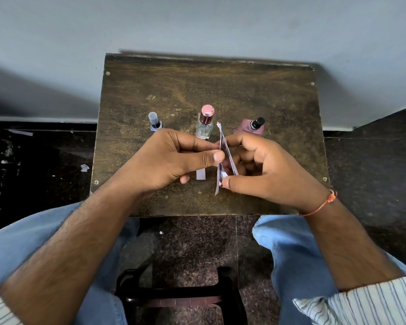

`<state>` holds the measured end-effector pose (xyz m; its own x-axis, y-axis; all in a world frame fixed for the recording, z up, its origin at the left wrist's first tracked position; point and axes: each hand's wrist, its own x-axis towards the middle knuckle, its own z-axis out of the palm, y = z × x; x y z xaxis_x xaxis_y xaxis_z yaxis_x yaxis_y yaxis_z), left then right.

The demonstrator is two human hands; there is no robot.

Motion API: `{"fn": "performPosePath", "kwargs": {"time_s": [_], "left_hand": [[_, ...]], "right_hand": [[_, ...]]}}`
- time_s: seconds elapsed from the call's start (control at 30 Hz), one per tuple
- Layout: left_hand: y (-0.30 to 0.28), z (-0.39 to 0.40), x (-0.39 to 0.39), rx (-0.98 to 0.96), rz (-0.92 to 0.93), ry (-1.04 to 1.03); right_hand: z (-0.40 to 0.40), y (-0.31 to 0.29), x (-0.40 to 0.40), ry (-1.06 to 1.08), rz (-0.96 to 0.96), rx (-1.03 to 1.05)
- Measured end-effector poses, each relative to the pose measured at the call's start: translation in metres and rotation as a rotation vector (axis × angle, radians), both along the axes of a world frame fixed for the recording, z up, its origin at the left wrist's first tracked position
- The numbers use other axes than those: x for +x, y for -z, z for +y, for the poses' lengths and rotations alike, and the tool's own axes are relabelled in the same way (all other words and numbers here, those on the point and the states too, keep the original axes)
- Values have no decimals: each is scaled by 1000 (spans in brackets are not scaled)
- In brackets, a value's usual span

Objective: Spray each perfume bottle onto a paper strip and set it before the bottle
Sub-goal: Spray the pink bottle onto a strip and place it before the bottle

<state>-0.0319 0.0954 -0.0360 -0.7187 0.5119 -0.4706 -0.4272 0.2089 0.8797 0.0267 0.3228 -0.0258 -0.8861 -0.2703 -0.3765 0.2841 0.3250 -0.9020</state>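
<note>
Above the small wooden table (pixel 279 109): both hands pinch a bundle of paper strips (pixel 223 158), left hand (pixel 174 158) separating one, right hand (pixel 263 170) holding the rest. One strip (pixel 201 174) lies before the middle bottle (pixel 205 121); the left bottle (pixel 154 123) and right bottle (pixel 252 127) seemingly lack theirs.

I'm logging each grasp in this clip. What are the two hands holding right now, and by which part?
Both hold the paper strips: the left hand pinches them near the middle, the right hand grips their lower part. No bottle is held.
</note>
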Motion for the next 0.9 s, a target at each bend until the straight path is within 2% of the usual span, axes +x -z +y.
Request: {"fn": "performPosePath", "kwargs": {"time_s": [0.7,0.9], "left_hand": [[-1,-13,-7,-98,111,208],[6,-10,-5,-197,255,197]], "right_hand": [[5,0,-1,-11,-49,69],[7,0,0,9,-101,-62]]}}
